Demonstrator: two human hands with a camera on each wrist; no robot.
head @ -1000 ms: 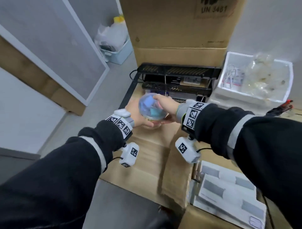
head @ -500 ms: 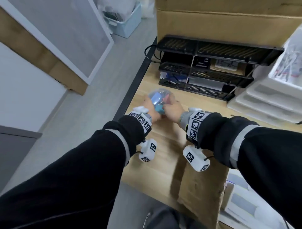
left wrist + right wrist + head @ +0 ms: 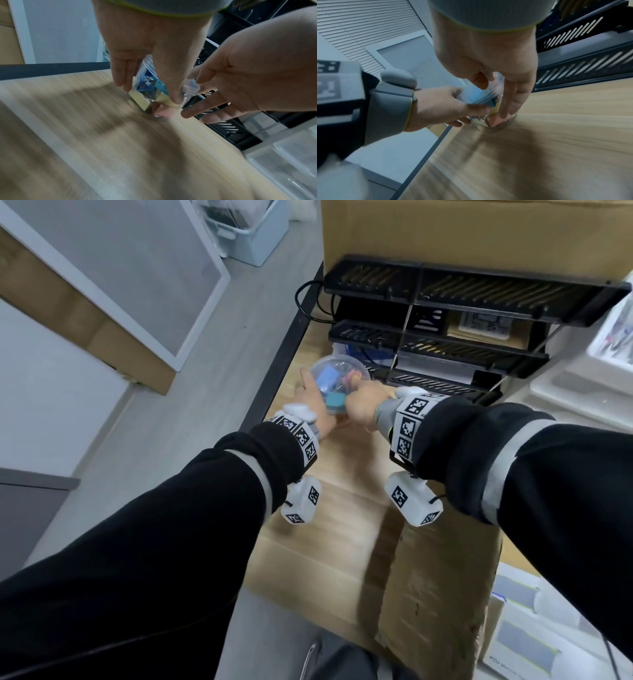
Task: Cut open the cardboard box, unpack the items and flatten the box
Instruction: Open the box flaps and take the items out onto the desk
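Note:
A clear plastic cup (image 3: 334, 371) with a domed lid holds blue, teal, yellow and pink blocks. It stands at the far left of the wooden table (image 3: 329, 529), its base on the wood in the wrist views. My left hand (image 3: 313, 405) grips its left side, thumb and fingers around the cup (image 3: 147, 86). My right hand (image 3: 363, 402) is on the right side, with straight fingers (image 3: 504, 106) resting against the cup (image 3: 479, 94). The opened cardboard box (image 3: 435, 594) lies near me at the lower right, behind my wrists.
A black tiered tray rack (image 3: 445, 337) stands just beyond the cup, with a large cardboard carton (image 3: 479, 234) behind it. White plastic bins (image 3: 582, 392) sit on the right. White packages (image 3: 524, 628) lie inside the opened box. The table's black left edge (image 3: 274, 364) drops to the floor.
Both hands carried the cup from above the opened box forward and down onto the table in front of the black rack. The right hand's fingers have straightened against it.

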